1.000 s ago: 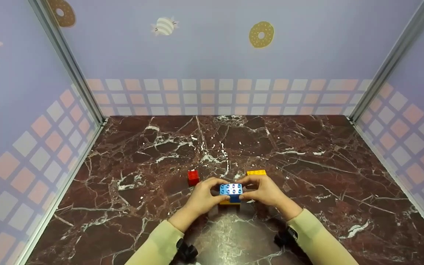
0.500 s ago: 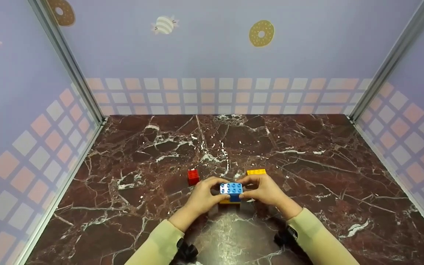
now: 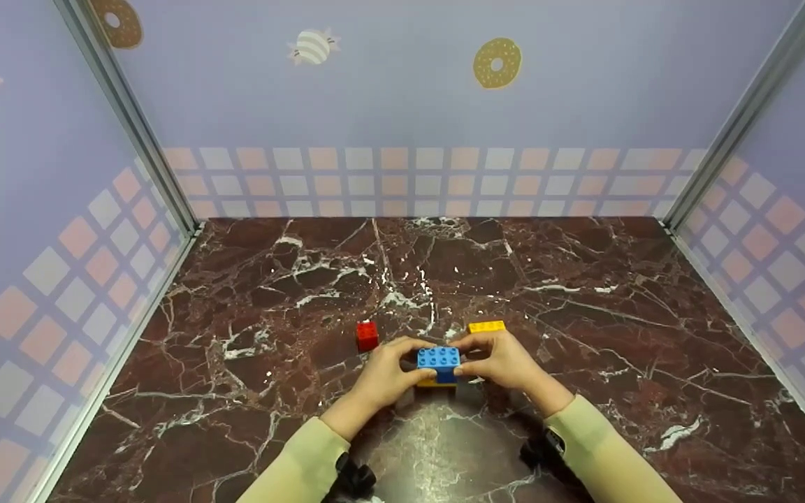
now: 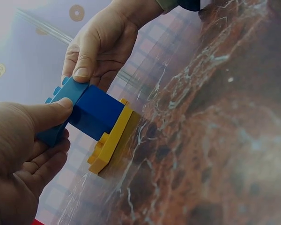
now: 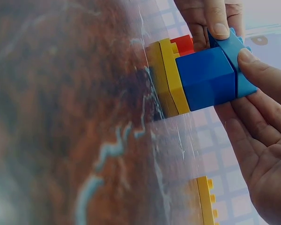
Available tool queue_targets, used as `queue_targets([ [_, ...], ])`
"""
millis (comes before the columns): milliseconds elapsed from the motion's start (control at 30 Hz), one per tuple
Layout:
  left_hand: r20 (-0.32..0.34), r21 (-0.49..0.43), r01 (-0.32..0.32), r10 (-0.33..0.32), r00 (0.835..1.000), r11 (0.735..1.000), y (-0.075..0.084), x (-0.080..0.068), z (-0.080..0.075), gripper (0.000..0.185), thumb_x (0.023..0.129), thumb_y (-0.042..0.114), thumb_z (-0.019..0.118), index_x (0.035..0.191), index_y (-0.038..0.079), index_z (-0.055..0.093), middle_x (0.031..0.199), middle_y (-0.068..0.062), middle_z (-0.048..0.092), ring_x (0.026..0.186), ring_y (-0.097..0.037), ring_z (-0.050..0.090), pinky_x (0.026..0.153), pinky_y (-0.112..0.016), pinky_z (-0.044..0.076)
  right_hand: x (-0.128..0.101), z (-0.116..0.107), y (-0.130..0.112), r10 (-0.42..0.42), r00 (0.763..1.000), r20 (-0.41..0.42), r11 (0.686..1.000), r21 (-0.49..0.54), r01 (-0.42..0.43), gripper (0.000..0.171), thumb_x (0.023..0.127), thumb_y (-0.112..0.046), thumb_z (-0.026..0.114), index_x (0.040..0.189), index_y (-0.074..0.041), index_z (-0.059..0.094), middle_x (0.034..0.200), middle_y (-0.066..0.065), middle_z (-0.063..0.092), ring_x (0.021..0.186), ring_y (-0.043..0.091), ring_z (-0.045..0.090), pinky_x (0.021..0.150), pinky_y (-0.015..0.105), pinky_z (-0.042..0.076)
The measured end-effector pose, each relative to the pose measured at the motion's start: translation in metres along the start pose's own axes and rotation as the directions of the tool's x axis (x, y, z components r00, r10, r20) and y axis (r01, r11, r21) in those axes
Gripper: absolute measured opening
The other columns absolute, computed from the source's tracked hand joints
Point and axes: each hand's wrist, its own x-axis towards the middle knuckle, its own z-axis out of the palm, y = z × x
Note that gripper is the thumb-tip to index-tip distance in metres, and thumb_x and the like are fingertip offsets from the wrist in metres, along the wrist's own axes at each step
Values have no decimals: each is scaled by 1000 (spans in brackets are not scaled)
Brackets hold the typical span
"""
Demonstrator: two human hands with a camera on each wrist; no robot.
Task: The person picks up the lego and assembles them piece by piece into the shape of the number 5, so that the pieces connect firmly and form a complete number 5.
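Observation:
A light blue studded brick (image 3: pixel 438 357) sits atop a dark blue brick (image 5: pixel 206 77), which stands on a yellow base piece (image 4: pixel 111 143) on the table. My left hand (image 3: pixel 390 372) pinches the light blue brick's left end between thumb and fingers. At the other end, my right hand (image 3: pixel 504 363) pinches it the same way. From the right wrist view, a thin seam runs between light and dark blue; I cannot tell whether they are pressed fully together. The dark blue brick covers only part of the yellow piece, with yellow studs showing beside it.
Beyond my left hand lies a red brick (image 3: pixel 367 336). A yellow studded piece (image 3: pixel 486 326) rests just behind my right hand, partly covered by it. The dark marbled table (image 3: pixel 291 293) is bounded by patterned walls (image 3: pixel 402 98) at the back and both sides.
Glare on the light blue brick's studs shifted from right to left and then faded, as if its top tilted slightly. Both hands keep their hold in nearly the same place.

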Motion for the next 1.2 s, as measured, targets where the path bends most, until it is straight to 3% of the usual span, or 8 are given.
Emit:
queue_targets([
  [333,14,26,16,-16,1000,1000,2,0,-1,39,84,25,85,119,11,75,116,-8,75,108,-27,69,97,-44,57,-1,0,2,1,1000,1,1000,16,-1,34,83,-9,85,113,4,76,112,23,76,99,28,74,77,15,58],
  [567,11,41,8,-8,1000,999,1,0,-1,39,84,25,85,119,12,75,115,-7,76,107,-26,70,96,-42,57,0,-1,1,6,1000,-10,1000,12,-6,35,82,-9,86,113,4,76,109,23,77,99,39,75,75,14,57],
  [900,-6,17,-16,16,1000,1000,-2,0,0,40,84,25,85,119,9,74,113,-7,75,102,-24,70,90,-37,59,0,1,0,5,999,-33,999,-35,-6,36,80,-12,88,112,0,77,110,19,78,99,35,75,77,16,57],
  [1200,-9,8,-12,12,1000,1000,-4,0,0,40,85,23,84,121,9,73,114,-9,75,105,-25,70,94,-42,59,0,5,0,41,998,-55,999,13,-41,36,82,-5,84,115,5,74,114,26,75,100,42,74,77,15,59],
])
